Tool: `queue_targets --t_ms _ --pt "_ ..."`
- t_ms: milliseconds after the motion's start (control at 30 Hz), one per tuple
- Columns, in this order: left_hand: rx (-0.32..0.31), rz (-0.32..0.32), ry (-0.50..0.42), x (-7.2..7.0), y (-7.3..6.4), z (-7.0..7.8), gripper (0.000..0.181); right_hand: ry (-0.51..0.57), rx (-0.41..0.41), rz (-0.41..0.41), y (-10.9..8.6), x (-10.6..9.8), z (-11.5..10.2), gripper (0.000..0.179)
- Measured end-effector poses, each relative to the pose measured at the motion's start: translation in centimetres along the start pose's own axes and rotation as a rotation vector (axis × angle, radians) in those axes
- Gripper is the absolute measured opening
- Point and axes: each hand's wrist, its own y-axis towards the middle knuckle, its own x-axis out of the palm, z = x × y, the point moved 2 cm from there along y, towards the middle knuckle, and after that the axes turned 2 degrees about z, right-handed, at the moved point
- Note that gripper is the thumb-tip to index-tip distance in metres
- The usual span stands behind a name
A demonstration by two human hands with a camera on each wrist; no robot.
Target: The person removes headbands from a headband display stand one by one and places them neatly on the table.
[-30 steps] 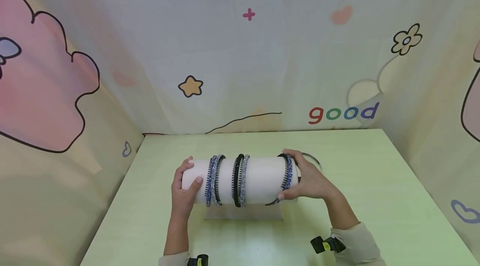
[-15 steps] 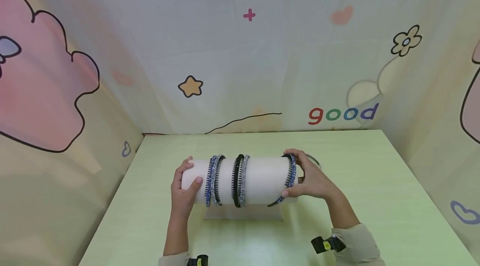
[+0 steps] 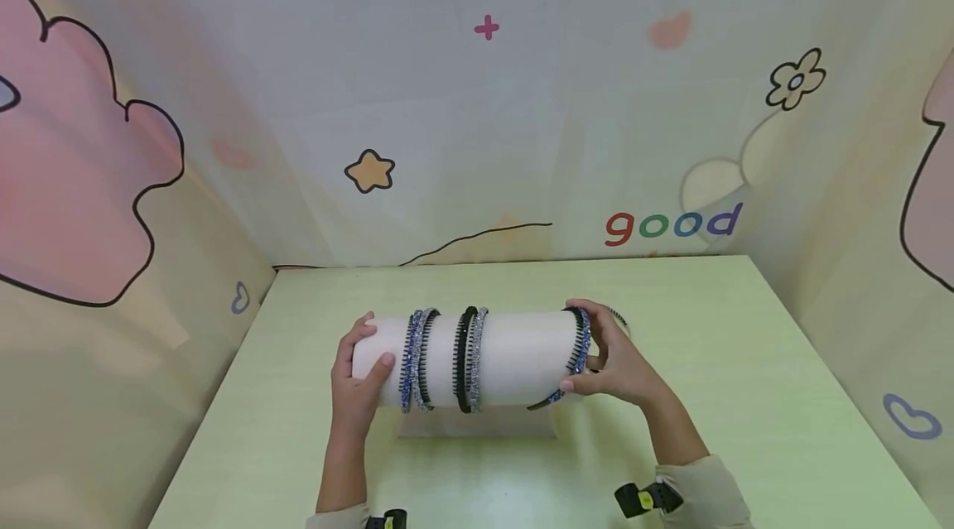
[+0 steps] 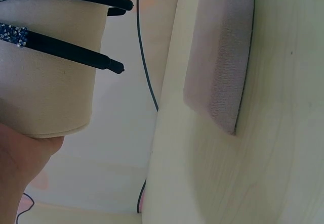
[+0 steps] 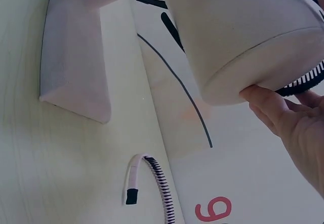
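Observation:
A white padded headband stand (image 3: 525, 355) lies sideways as a thick cylinder on a pale base (image 3: 477, 423). My left hand (image 3: 352, 396) grips its left end, thumb in front and fingers over the top. At the right end, my right hand (image 3: 619, 367) holds a blue glittery toothed headband (image 3: 581, 347), which sits slantwise around the cylinder. One of its fingers touches the stand's end face in the right wrist view. Further left on the cylinder are a blue headband (image 3: 407, 363) beside a silver one (image 3: 420, 363), then a black headband (image 3: 463, 363) beside another silver one (image 3: 477, 363).
Behind my right hand, a pale headband (image 5: 162, 183) with black teeth lies on the light green table (image 3: 745, 396). Printed cloth walls (image 3: 447, 98) enclose the table at the back and both sides.
The blue headband in my right hand has slid a little to the right along the cylinder. The left hand keeps its grip, and the head view has shifted slightly.

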Motion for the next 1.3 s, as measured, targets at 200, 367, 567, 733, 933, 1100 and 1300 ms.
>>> queue_targets --t_ms 200,367,567,733,933,1100,1300 --pt "0.002 -0.005 -0.007 0.0 0.1 0.0 0.038 -0.014 -0.034 0.011 0.0 -0.1 0.1 0.093" --pt "0.007 -0.017 -0.022 0.1 0.2 0.0 0.037 -0.013 -0.051 0.039 -0.5 -0.1 0.4 0.094" --pt "0.003 -0.019 -0.013 0.1 -0.1 -0.5 0.038 0.023 -0.081 0.076 -1.1 -0.3 1.0 0.094" --pt "-0.023 -0.011 -0.017 0.0 -0.3 -0.7 0.038 0.073 -0.098 0.107 -1.6 -0.2 1.3 0.093" --pt "-0.030 -0.012 -0.031 0.3 -0.3 0.3 0.037 0.196 -0.158 0.109 -1.6 0.0 1.4 0.090" --pt "-0.016 -0.014 -0.032 0.6 -0.4 1.9 0.036 0.231 -0.187 0.136 -1.5 0.1 1.6 0.087" --pt "-0.006 -0.015 -0.028 0.6 -0.4 2.3 0.037 0.258 -0.194 0.156 -1.6 0.1 2.3 0.086"
